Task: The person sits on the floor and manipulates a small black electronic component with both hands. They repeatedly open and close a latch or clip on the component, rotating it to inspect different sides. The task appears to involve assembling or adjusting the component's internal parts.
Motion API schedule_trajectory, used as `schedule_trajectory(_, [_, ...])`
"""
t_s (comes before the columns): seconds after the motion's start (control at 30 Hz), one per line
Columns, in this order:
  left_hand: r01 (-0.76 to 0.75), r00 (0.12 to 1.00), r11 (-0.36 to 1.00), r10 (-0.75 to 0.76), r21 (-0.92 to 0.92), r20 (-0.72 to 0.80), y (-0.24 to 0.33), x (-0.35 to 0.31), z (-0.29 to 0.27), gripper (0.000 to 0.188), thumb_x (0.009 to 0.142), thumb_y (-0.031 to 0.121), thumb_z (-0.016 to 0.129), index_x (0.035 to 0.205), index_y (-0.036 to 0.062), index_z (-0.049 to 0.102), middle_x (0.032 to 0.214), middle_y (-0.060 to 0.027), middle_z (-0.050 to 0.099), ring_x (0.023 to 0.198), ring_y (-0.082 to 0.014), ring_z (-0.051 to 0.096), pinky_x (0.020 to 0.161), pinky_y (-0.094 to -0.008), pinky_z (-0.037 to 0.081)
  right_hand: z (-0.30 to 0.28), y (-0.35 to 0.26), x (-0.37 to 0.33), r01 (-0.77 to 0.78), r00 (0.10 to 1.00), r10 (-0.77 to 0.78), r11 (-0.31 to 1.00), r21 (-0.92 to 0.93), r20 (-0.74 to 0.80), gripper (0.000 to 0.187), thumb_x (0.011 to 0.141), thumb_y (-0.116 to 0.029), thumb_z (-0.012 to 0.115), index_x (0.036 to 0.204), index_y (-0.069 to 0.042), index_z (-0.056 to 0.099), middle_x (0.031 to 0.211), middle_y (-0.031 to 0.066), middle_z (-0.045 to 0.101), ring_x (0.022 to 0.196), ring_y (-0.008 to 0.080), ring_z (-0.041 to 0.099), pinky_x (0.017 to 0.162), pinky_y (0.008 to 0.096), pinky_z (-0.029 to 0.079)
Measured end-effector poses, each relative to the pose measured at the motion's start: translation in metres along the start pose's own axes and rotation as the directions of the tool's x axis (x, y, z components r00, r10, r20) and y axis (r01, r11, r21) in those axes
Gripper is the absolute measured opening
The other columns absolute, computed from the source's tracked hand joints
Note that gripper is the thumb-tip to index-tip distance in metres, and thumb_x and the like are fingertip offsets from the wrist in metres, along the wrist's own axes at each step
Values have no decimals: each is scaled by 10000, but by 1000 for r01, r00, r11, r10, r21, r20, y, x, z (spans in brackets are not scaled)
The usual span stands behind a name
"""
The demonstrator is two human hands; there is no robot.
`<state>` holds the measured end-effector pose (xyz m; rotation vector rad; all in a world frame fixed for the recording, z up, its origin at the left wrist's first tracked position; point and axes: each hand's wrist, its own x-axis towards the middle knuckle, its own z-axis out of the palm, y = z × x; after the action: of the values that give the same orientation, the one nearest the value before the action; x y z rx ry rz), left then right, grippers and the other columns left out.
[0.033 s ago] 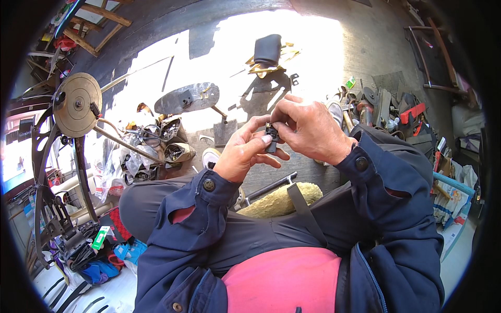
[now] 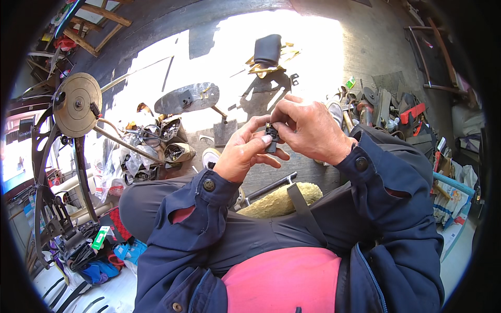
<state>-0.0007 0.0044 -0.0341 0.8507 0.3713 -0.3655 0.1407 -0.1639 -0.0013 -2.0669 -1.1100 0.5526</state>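
In front of my lap I hold a small black part [image 2: 271, 140] with a tiny brass-coloured bit near its upper end. Its exact kind is too small to make out. My left hand [image 2: 239, 155] grips it between thumb and fingers, the thumb pressing on its face and the lower fingers curled beneath. From the right, the bent fingers and thumb of my right hand [image 2: 314, 128] pinch at the part's upper side. Those fingertips are partly hidden behind the hand.
A black metal machine with a round wheel [image 2: 78, 104] stands at the left, above bags and coloured scraps. Open bags of small parts [image 2: 177, 152] lie nearer. A dark-seated stool [image 2: 267, 49] is ahead. Tools are heaped at right around a red tool [image 2: 412, 112]. A yellow fuzzy pad [image 2: 282, 202] lies between my legs.
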Motion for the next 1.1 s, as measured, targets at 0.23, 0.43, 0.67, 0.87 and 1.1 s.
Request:
schedule_trajectory(0.23, [5,1000,1000,-4,14,-10,0,0,1,580,1090,200,582,1598,18,370,1209,-200,714,1062,-338,771,877,-449,661,1,-1,-1,17,1000,-17,1000,-18,-17,102,895,-111,712,948,-23,720,927,146,718,829,357,747,768,440,590])
schedule_trajectory(0.43, [4,1000,1000,-4,13,-6,0,0,-1,560,1092,210,575,1581,13,384,1215,-206,712,1063,-338,771,878,-449,662,1,-2,-2,-9,1000,9,1000,-20,0,103,892,-120,719,941,-30,731,935,144,717,836,356,747,774,449,589])
schedule_trajectory(0.67, [3,1000,1000,-3,10,-13,-2,1,-4,499,1122,269,500,1544,12,423,1186,-204,728,1050,-337,773,871,-455,658,2,-1,-1,-40,999,40,997,70,5,120,895,-97,713,954,0,751,938,157,717,833,357,749,777,437,593])
schedule_trajectory(0.87, [-13,999,999,11,-31,-51,-4,3,-5,357,1098,213,524,1416,50,535,1157,-160,742,968,-303,792,788,-395,667,1,-5,-1,-89,995,80,977,191,57,128,914,-68,712,981,36,746,932,175,711,846,333,760,783,406,602])
schedule_trajectory(1.1, [-18,997,1000,18,0,-72,-4,2,-8,409,1111,221,469,1477,38,484,1206,-215,731,1024,-335,776,869,-465,647,-2,-6,0,-200,980,188,925,324,68,141,933,-75,719,998,48,740,943,166,717,809,258,747,772,364,596])
